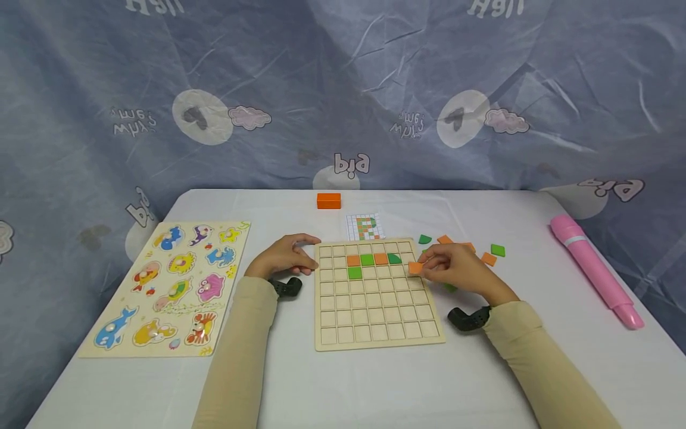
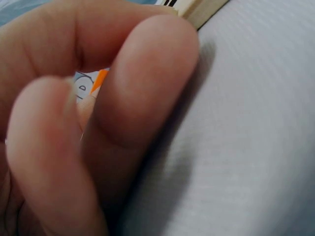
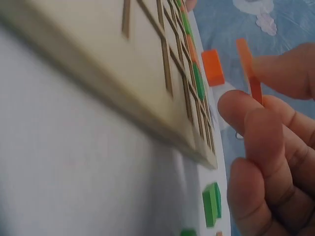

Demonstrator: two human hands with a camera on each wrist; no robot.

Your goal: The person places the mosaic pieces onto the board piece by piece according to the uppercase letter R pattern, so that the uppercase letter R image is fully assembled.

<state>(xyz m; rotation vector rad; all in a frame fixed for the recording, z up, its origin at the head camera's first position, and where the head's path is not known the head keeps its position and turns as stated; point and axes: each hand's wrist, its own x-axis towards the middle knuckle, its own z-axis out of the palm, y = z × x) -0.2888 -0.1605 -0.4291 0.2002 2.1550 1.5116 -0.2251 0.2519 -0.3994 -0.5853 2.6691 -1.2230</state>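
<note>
A wooden grid board (image 1: 383,316) lies flat on the table. Its upper part bears orange and green square tiles (image 1: 367,260) in a row, a dark green quarter-round tile (image 1: 394,258) at that row's right end, and one green square (image 1: 355,273) below. My left hand (image 1: 284,256) rests at the board's upper left edge, fingertips against the wood, fingers loosely bent. Between thumb and fingertips my right hand (image 1: 455,268) pinches an orange square tile (image 1: 415,268) over the board's right edge. In the right wrist view this orange tile (image 3: 250,73) is seen edge-on, raised above the board.
Several loose tiles (image 1: 497,250) lie right of the board. Behind it are a pattern card (image 1: 365,227) and an orange block (image 1: 329,201). An animal puzzle board (image 1: 161,286) lies at left, a pink pen-shaped object (image 1: 597,271) at right. A printed curtain (image 1: 343,95) hangs behind the table.
</note>
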